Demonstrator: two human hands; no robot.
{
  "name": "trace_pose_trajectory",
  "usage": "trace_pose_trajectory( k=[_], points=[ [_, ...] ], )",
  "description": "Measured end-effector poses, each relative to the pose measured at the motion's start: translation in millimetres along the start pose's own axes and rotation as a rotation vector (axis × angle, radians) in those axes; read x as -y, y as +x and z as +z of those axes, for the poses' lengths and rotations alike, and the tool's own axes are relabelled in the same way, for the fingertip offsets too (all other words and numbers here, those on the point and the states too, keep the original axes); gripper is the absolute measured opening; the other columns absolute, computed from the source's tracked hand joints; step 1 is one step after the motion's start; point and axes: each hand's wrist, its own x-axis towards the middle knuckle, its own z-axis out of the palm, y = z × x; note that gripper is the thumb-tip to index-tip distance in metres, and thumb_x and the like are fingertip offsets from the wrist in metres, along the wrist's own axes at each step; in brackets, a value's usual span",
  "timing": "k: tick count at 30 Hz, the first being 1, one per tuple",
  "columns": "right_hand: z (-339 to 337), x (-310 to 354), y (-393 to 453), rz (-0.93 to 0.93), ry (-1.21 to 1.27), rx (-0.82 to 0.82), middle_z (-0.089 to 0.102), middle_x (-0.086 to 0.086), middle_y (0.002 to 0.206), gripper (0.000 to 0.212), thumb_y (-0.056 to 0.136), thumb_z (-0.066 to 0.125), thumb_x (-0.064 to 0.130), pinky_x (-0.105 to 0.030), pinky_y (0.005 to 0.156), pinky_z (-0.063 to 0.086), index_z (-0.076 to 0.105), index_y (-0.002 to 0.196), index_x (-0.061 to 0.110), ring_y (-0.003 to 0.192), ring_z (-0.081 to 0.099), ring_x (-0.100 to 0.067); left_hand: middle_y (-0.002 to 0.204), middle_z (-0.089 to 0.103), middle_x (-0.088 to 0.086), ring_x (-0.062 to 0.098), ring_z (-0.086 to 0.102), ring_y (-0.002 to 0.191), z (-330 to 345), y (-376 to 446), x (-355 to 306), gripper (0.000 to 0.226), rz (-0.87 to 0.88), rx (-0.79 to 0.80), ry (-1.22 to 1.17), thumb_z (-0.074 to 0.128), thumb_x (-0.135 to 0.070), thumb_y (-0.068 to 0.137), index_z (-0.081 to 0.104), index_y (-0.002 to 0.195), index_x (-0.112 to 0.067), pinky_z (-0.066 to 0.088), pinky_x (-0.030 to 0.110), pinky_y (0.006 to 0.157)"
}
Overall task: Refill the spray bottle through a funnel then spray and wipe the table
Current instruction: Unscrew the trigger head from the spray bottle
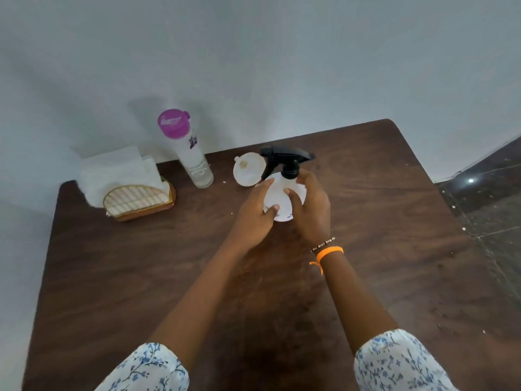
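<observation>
Spray bottle (284, 197) upright on the table (394, 221), trigger head (284, 159) still seated. Your left hand (255, 214) curls round the bottle's left flank; your right hand (310, 206) wraps its right side, fingertips near the black collar. The funnel (249, 169) lies just behind and left of the bottle; the pink-capped refill bottle (187, 148) stands farther left, the napkin holder (138, 203) beyond that. Judged step: unscrewing the head. Brace the body with the left, turn only the collar, keep the bottle vertical
</observation>
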Motion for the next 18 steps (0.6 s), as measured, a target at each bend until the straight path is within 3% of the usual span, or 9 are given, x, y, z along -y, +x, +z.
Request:
trace_pose_trajectory(
  k=[5, 9, 13, 18],
  points=[
    [3.5, 23.3, -69.0, 0.005, 0.061, 0.073, 0.063, 0.003, 0.11, 0.031, 0.085, 0.054, 0.026, -0.032, 0.084, 0.048, 0.052, 0.115, 0.018, 0.102, 0.058, -0.014, 0.151, 0.028, -0.004, 0.012, 0.024, 0.139, -0.9, -61.6, 15.5, 0.058, 0.017, -0.058, 0.058, 0.052, -0.012, 0.092, 0.026, 0.143, -0.021, 0.026, 0.03, 0.11],
    [4.9, 32.1, -115.2, 0.01, 0.073, 0.137, 0.063, 0.006, 0.111, 0.033, 0.083, 0.052, 0.031, -0.035, 0.084, 0.049, 0.051, 0.115, 0.022, 0.103, 0.058, -0.013, 0.15, 0.029, -0.005, -0.001, 0.021, 0.131, -0.9, -112.0, 34.5, 0.059, 0.026, -0.107, 0.059, 0.053, -0.006, 0.089, 0.029, 0.142, -0.019, 0.018, 0.013, 0.106],
    [4.8, 30.3, -151.4, -0.031, 0.045, 0.203, 0.063, 0.005, 0.114, 0.034, 0.084, 0.053, 0.031, -0.038, 0.084, 0.051, 0.051, 0.117, 0.021, 0.103, 0.059, -0.014, 0.15, 0.031, -0.002, 0.013, 0.027, 0.137, 3.5, -150.7, 52.1, 0.058, -0.027, -0.117, 0.061, 0.053, -0.008, 0.09, 0.03, 0.142, -0.02, 0.017, 0.016, 0.103],
    [4.3, 23.0, -172.2, -0.067, -0.013, 0.229, 0.063, 0.005, 0.11, 0.03, 0.085, 0.057, 0.029, -0.04, 0.081, 0.053, 0.05, 0.114, 0.022, 0.1, 0.059, -0.012, 0.149, 0.033, 0.001, 0.016, 0.031, 0.136, 13.6, -174.2, 64.3, 0.054, -0.048, -0.119, 0.024, 0.05, -0.008, 0.092, 0.03, 0.142, -0.016, 0.018, 0.012, 0.099]
  ],
)
